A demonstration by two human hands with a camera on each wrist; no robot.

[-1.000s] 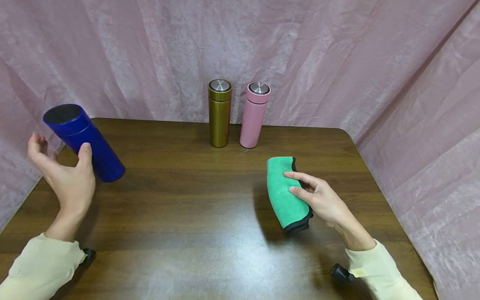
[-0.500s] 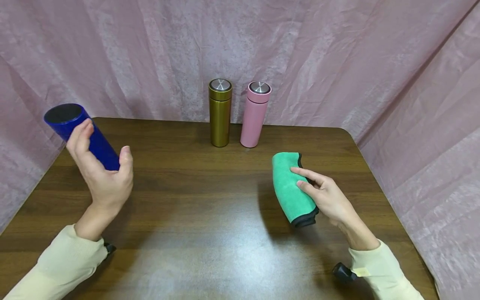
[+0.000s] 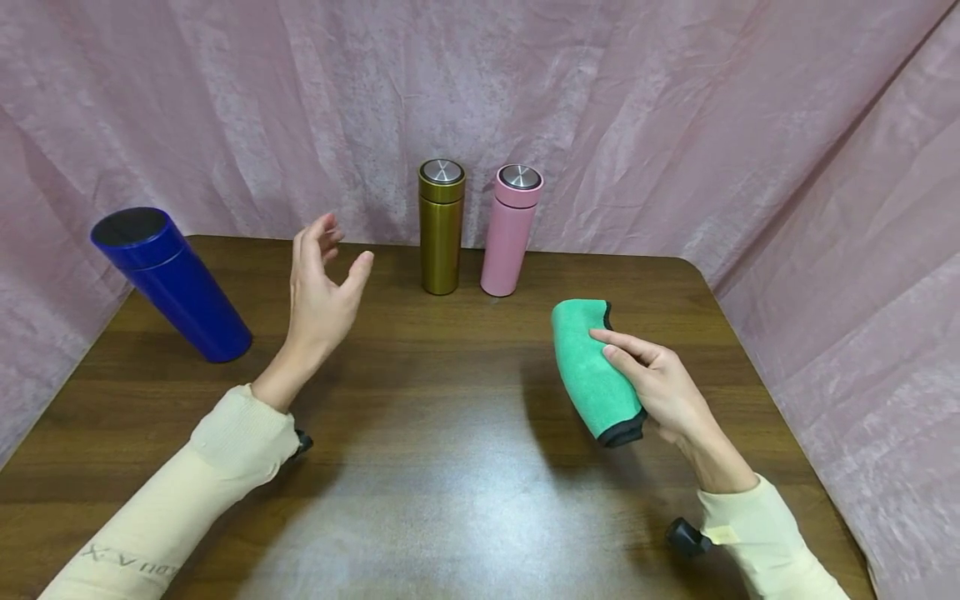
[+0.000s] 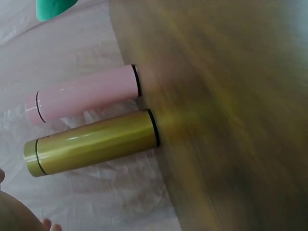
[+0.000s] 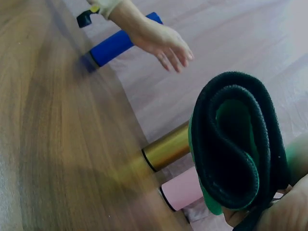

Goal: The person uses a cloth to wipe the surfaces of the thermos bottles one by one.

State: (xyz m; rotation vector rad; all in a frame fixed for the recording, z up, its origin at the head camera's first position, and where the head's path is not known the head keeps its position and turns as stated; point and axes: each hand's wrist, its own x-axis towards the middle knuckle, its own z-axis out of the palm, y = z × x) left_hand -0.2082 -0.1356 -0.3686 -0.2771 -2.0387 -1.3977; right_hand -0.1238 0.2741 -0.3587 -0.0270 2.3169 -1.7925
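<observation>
My left hand (image 3: 318, 304) is raised over the table with nothing in it, thumb and fingers spread apart, between the blue bottle and the gold bottle. The blue bottle (image 3: 180, 292) with a dark top stands at the left. At the back stand a gold bottle (image 3: 441, 237) and a pink bottle (image 3: 510, 237), both with silver lids, side by side with a narrow gap. My right hand (image 3: 667, 387) pinches a folded green cloth (image 3: 592, 367) with black edging above the table. The right wrist view shows the cloth's dark folded edge (image 5: 274, 125) close up, partly covering both of these bottles.
The brown wooden table (image 3: 420, 467) reaches back to a pink curtain (image 3: 337, 108), which also hangs along the right side. Small black cameras sit at both wrists, the right one (image 3: 686, 537) low over the table.
My left hand has left the blue bottle and moved right toward the gold bottle, fingers spread. The right hand has shifted the green cloth slightly right and away from me. The bottles stay put.
</observation>
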